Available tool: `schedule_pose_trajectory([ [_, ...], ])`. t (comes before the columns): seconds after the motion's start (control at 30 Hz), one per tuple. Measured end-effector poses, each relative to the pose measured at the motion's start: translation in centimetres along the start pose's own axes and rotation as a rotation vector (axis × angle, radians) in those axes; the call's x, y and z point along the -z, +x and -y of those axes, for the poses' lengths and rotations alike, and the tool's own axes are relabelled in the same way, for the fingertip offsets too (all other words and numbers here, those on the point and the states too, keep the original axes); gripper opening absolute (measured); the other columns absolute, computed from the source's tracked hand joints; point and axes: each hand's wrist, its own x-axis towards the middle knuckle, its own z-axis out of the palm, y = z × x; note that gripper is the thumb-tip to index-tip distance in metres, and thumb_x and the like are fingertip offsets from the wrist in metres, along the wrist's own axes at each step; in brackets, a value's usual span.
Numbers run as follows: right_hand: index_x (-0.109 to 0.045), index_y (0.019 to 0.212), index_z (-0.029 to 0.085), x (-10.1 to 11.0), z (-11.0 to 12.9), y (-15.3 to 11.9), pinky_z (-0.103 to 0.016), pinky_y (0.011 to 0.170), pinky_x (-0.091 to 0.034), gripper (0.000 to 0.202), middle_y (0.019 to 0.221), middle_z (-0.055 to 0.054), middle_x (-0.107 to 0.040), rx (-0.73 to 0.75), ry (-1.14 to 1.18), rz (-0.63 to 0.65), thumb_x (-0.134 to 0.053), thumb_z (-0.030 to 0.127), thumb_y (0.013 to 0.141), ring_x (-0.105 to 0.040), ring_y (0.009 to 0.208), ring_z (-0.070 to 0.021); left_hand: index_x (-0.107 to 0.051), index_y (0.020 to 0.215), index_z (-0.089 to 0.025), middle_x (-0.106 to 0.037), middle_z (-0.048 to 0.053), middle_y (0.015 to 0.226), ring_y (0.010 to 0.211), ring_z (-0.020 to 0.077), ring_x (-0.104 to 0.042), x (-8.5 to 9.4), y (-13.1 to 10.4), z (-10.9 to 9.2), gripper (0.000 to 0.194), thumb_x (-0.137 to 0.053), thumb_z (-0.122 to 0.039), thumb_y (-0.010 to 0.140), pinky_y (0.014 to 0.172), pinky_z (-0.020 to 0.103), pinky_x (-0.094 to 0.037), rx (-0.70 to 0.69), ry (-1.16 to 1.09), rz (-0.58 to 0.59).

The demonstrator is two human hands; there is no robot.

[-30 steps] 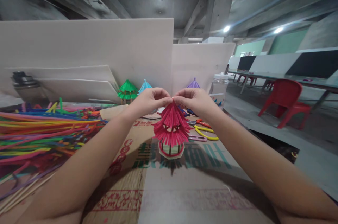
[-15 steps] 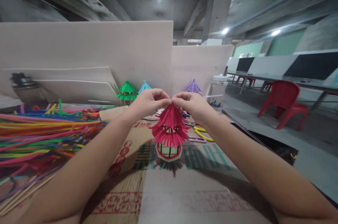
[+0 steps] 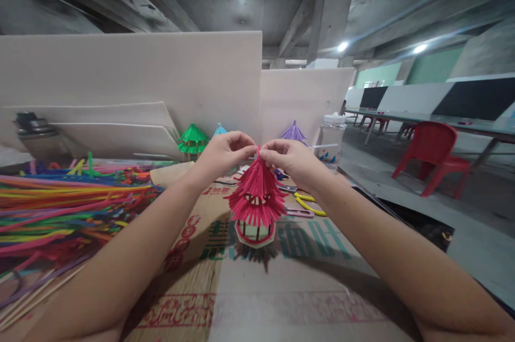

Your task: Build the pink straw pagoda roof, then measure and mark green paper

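A red two-tiered pavilion model point(image 3: 257, 191) with a pale base hangs or stands upright over the printed cardboard point(image 3: 257, 299); whether its base touches the cardboard I cannot tell. At its pointed top, my left hand point(image 3: 231, 153) pinches the red tip from the left side. My right hand point(image 3: 287, 157) closes thumb and finger on the same tip from the right. The dark posts under the lower roof show, and a shadow falls on the cardboard below.
Colored pipe cleaners point(image 3: 76, 208) lie heaped at the left. Behind are green point(image 3: 193, 140) and purple point(image 3: 294, 131) models and a clear bottle point(image 3: 332, 138). Yellow-handled scissors point(image 3: 308, 203) lie right of the red model. A red chair point(image 3: 428, 151) stands beyond.
The red model has shifted slightly left and its tip now shows between my fingers. Both hands have moved a little, with my left fingertips slightly farther from the right ones.
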Motion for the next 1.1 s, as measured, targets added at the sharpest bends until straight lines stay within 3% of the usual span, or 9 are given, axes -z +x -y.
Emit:
schedule_pose_trajectory([
  [0.27, -0.07, 0.08, 0.017, 0.4, -0.3, 0.0, -0.023, 0.056, -0.043, 0.016, 0.068, 0.0, -0.066, 0.019, -0.115, -0.022, -0.074, 0.032, 0.079, -0.057, 0.061, -0.0106, -0.078, 0.093, -0.015, -0.078, 0.005, 0.086, 0.08, 0.0176, -0.07, 1.0, -0.7, -2.6, 0.025, -0.065, -0.034, 0.081, 0.069, 0.024, -0.053, 0.082, 0.086, 0.083],
  [0.47, -0.069, 0.082, 0.016, 0.2, 0.4, -0.4, -0.025, 0.059, -0.046, 0.006, 0.068, 0.0, -0.066, 0.054, -0.163, 0.047, -0.066, 0.021, 0.082, -0.058, 0.061, -0.0114, -0.078, 0.104, -0.02, -0.079, 0.002, 0.092, 0.084, 0.0157, -0.07, 2.4, -1.0, -3.2, 0.029, -0.069, -0.039, 0.084, 0.071, 0.021, -0.054, 0.088, 0.077, 0.222],
  [0.67, -0.057, 0.085, 0.019, 0.5, 0.6, -0.4, -0.025, 0.057, -0.044, 0.016, 0.071, 0.002, -0.063, 0.158, -0.348, -0.043, -0.07, 0.026, 0.079, -0.058, 0.063, -0.0121, -0.078, 0.106, -0.019, -0.077, 0.001, 0.085, 0.074, 0.0134, -0.067, 1.6, -1.4, -3.9, 0.029, -0.067, -0.036, 0.086, 0.058, 0.018, -0.052, 0.12, 0.088, 0.185],
  [0.83, -0.066, 0.081, 0.017, 1.3, 1.3, -0.7, -0.024, 0.056, -0.042, 0.016, 0.07, -0.001, -0.065, 0.145, -0.492, 0.001, -0.066, 0.033, 0.083, -0.057, 0.064, -0.0127, -0.079, 0.101, -0.018, -0.077, 0.001, 0.083, 0.073, 0.0133, -0.067, 0.9, -1.3, -3.8, 0.025, -0.064, -0.032, 0.086, 0.057, 0.017, -0.052, 0.107, 0.087, 0.15],
  [1.1, -0.069, 0.079, 0.017, 1.6, 1.8, -1.1, -0.025, 0.053, -0.037, 0.021, 0.065, -0.001, -0.063, 0.199, -0.636, -0.037, -0.058, 0.033, 0.087, -0.053, 0.06, -0.0132, -0.077, 0.1, -0.018, -0.076, 0.003, 0.086, 0.076, 0.0145, -0.068, 0.9, -1.1, -3.3, 0.025, -0.066, -0.033, 0.084, 0.06, 0.02, -0.055, 0.117, 0.036, 0.185],
])
